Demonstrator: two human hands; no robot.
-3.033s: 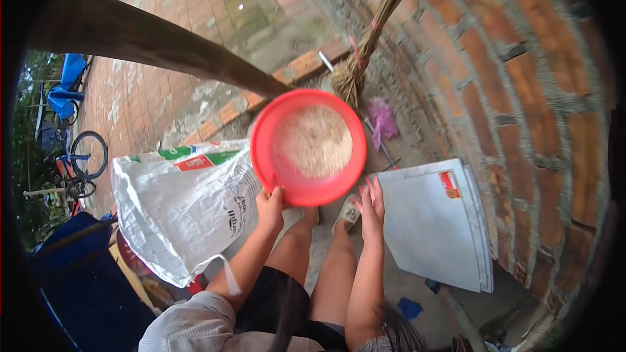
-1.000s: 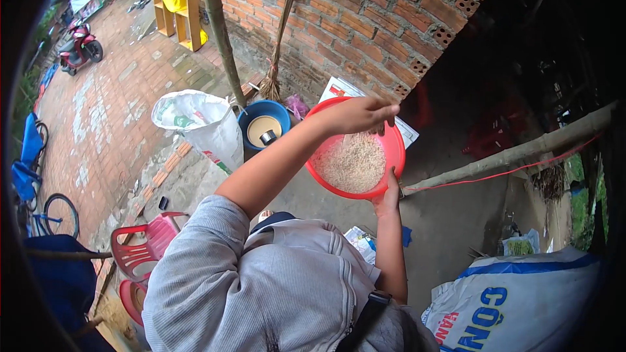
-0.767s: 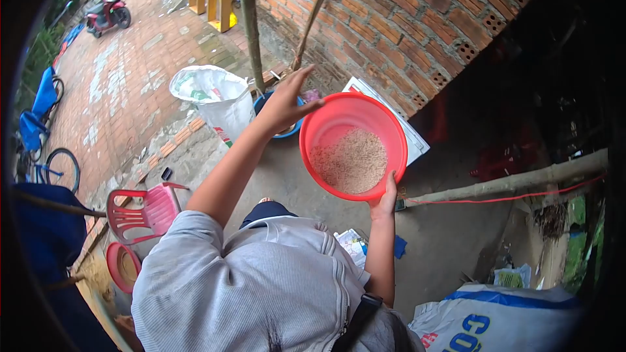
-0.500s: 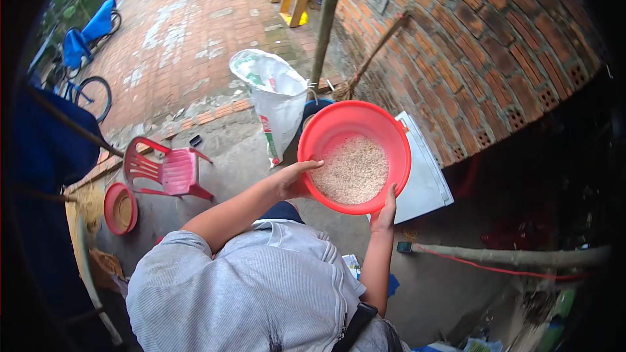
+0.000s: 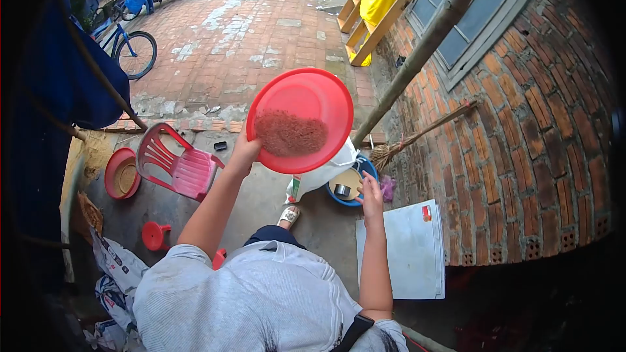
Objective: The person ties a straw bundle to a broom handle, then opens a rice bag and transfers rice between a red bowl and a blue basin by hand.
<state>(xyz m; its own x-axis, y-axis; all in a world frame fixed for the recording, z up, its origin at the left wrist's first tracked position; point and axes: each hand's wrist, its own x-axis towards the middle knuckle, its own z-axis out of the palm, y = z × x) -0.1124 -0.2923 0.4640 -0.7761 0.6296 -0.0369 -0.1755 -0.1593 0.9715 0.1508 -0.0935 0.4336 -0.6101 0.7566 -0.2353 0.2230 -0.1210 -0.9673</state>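
Observation:
My left hand (image 5: 244, 151) is closed on the near-left rim of a red plastic basin (image 5: 313, 94), held up and tilted in front of me. A reddish-brown grainy patch (image 5: 291, 133) shows across its lower left part. Behind and below the basin is a white sack (image 5: 331, 169), mostly hidden by it. My right hand (image 5: 371, 201) is off the basin, fingers apart and holding nothing, close by a blue tub (image 5: 373, 168). Inside that tub are something pale tan (image 5: 351, 178) and a small metal cup (image 5: 342, 190).
A pink chair (image 5: 193, 171), a red basin of tan grain (image 5: 109, 173) and a small red stool (image 5: 154, 236) stand left. At right lies a white panel (image 5: 401, 254) by the brick wall (image 5: 515, 176). A wooden pole (image 5: 417, 58) and a broom (image 5: 417, 133) lean nearby.
My right hand has let go of the basin. The left hand has moved it up and left and tilted it. My view has shifted, showing more of the blue tub.

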